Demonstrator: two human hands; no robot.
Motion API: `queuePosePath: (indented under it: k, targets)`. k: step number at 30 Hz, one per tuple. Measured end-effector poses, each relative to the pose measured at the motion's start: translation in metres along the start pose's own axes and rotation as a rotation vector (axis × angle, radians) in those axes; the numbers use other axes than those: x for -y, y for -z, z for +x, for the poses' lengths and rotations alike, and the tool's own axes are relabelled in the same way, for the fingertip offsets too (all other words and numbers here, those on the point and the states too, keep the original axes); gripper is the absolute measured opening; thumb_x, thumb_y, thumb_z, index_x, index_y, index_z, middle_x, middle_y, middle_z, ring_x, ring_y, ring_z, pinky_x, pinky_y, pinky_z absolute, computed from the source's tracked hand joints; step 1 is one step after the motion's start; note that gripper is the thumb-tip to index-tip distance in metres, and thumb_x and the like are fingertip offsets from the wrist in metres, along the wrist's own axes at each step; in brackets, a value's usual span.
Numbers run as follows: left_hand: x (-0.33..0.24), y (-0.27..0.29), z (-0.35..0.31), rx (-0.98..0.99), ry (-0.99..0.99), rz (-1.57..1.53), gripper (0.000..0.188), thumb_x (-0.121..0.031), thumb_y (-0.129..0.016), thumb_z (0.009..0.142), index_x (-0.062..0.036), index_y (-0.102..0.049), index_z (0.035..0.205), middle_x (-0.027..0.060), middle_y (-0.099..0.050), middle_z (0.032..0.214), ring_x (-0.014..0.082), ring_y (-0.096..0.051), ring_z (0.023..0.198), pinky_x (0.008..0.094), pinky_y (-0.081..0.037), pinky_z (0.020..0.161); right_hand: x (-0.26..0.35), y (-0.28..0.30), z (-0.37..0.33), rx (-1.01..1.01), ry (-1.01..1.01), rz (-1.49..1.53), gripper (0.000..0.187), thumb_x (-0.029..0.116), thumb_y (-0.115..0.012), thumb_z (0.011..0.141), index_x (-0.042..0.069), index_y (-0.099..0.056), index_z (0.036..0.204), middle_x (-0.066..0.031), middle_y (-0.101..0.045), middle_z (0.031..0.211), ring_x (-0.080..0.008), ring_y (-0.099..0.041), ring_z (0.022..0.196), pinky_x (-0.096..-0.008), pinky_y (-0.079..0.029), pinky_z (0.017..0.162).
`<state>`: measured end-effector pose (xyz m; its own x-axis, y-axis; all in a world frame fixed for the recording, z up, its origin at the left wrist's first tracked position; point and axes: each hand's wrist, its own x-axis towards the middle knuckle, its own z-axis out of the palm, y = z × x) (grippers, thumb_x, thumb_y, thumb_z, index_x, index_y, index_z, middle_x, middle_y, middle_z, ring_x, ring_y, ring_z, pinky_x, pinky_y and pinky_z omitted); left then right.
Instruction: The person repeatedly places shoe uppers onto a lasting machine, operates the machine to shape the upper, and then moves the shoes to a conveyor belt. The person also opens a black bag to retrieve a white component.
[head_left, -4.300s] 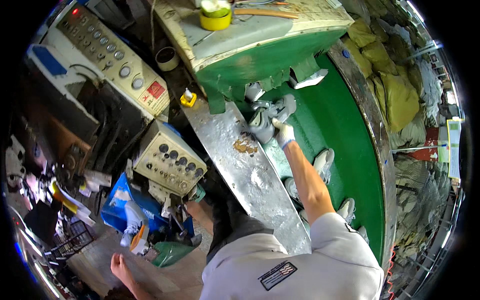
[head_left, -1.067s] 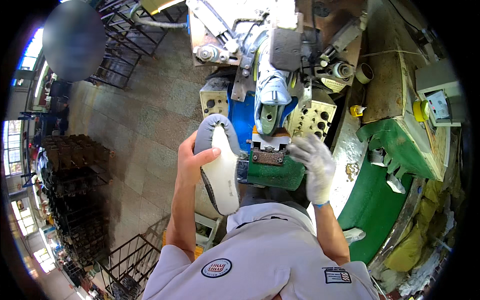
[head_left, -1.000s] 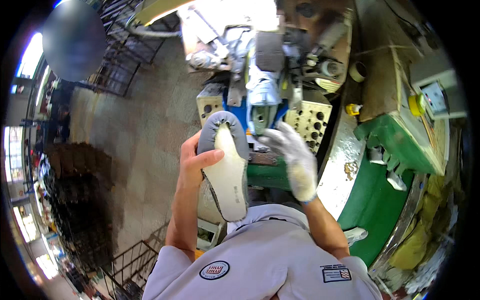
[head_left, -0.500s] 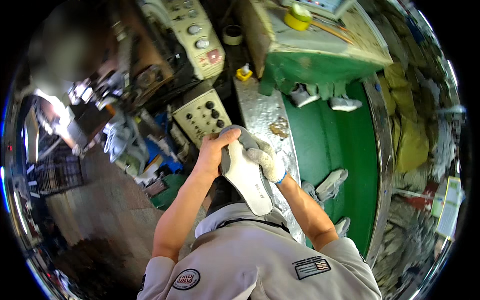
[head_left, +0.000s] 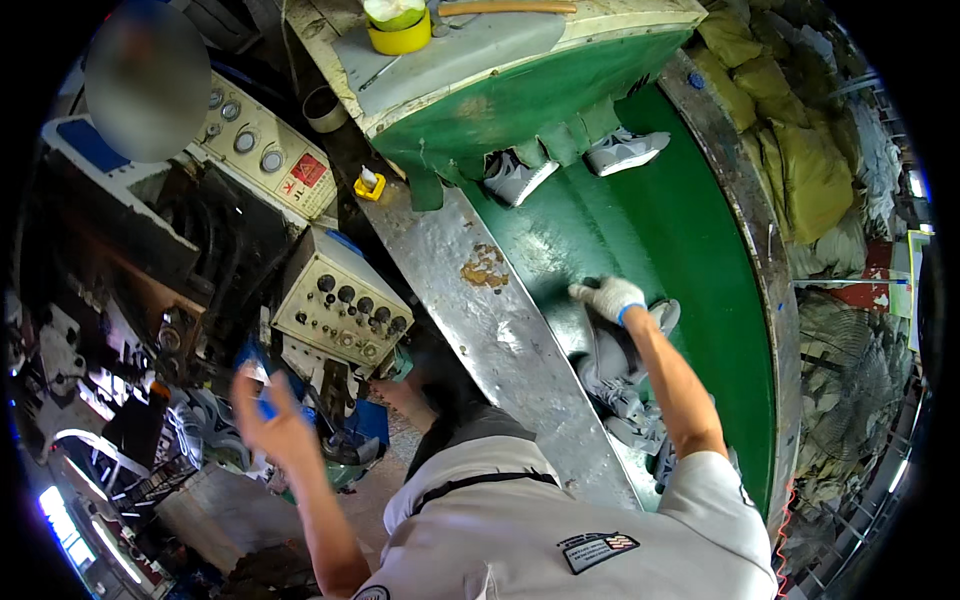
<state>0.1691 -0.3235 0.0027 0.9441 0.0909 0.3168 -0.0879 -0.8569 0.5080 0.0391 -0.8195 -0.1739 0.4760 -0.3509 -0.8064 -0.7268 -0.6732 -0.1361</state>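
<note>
Where the grey shoe [head_left: 613,352] lies: on the green surface [head_left: 710,270], just by the right hand [head_left: 608,298], I see.
White glove [head_left: 618,292]: blurred right now; I can't tell whether its fingers clamp the shoe.
Left hand [head_left: 277,418]: bare, smeared by motion, fingers apart, near the knobbed control box [head_left: 345,308].
Green curtain [head_left: 500,112]: two more shoes [head_left: 627,153] at its ragged edge.

A passage runs along the green belt's [head_left: 715,290] right; sneakers [head_left: 622,402] crowd its near left, a torn curtain [head_left: 520,108] its far end.
</note>
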Motion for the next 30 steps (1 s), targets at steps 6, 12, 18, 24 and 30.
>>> queuePosePath:
  k: [6,12,18,24,30]
  targets:
    - [0.115,0.072,0.041,-0.229,0.365,0.637,0.069,-0.039,-0.08,0.086,-0.0042,-0.053,0.139,0.02,-0.064,0.128,0.0374,-0.065,0.112,0.0481,-0.051,0.091,0.048,0.008,0.216,-0.475,0.042,0.679,0.122,0.06,-0.085,0.069,-0.014,-0.032,0.149,-0.0303,-0.056,0.14,-0.0364,-0.057,0.129,-0.0391,-0.047,0.105]
    - [0.236,0.114,0.026,-0.163,0.359,0.208,0.068,-0.013,-0.085,0.077,-0.0069,-0.058,0.139,0.016,-0.072,0.117,0.0307,-0.067,0.105,0.0413,-0.051,0.093,0.146,0.01,0.274,-0.723,-0.095,1.152,0.089,0.033,-0.094,0.067,-0.011,-0.051,0.131,-0.0213,-0.067,0.119,-0.0299,-0.067,0.105,-0.0384,-0.055,0.09]
    - [0.249,0.122,-0.03,0.233,0.511,0.151,0.071,-0.002,-0.076,0.078,-0.0039,-0.052,0.144,0.0209,-0.069,0.122,0.0287,-0.066,0.109,0.04,-0.05,0.095,0.089,-0.036,0.179,0.049,0.491,1.69,0.057,0.021,-0.082,0.085,0.002,-0.058,0.134,-0.0109,-0.069,0.116,-0.027,-0.067,0.103,-0.0429,-0.055,0.094]
    - [0.238,0.115,-0.044,0.13,0.675,-0.422,0.049,-0.008,-0.07,0.092,0.0078,-0.056,0.137,0.0176,-0.067,0.125,0.0206,-0.065,0.11,0.0324,-0.051,0.095,0.199,-0.109,-0.081,0.711,0.649,2.075,0.087,0.034,-0.082,0.083,0.0,-0.039,0.15,-0.015,-0.056,0.139,-0.0299,-0.055,0.128,-0.0464,-0.047,0.109]
    - [0.147,0.051,0.023,0.456,0.596,-0.932,0.049,-0.026,-0.073,0.094,0.0005,-0.061,0.134,0.0111,-0.069,0.121,0.0198,-0.067,0.101,0.0322,-0.054,0.087,0.339,-0.174,-0.135,0.96,0.489,1.807,0.031,0.015,-0.058,0.097,0.001,-0.061,0.125,-0.0075,-0.068,0.113,-0.0197,-0.064,0.103,-0.0333,-0.053,0.091]
